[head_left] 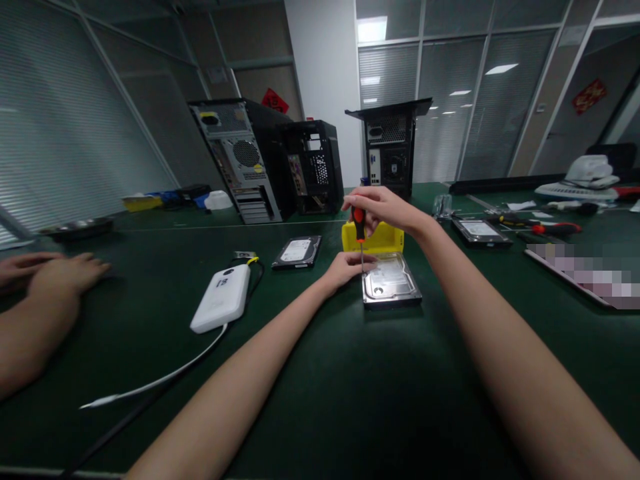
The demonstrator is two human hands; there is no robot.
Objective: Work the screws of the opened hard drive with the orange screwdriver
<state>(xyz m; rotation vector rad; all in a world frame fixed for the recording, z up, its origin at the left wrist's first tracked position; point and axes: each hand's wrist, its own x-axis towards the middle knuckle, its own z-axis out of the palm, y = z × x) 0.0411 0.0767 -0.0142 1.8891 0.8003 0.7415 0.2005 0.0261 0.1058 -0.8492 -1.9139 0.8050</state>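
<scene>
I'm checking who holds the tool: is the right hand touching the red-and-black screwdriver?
Touching. The head view shows the right hand with its fingers against the upper handle of the screwdriver, no gap between.

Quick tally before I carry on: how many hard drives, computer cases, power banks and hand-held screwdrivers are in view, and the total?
Hard drives: 3
Computer cases: 3
Power bank: 1
Hand-held screwdriver: 1
Total: 8

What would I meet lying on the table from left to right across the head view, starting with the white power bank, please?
White power bank, dark hard drive, silver hard drive, second dark hard drive, red-and-black tool.
</scene>
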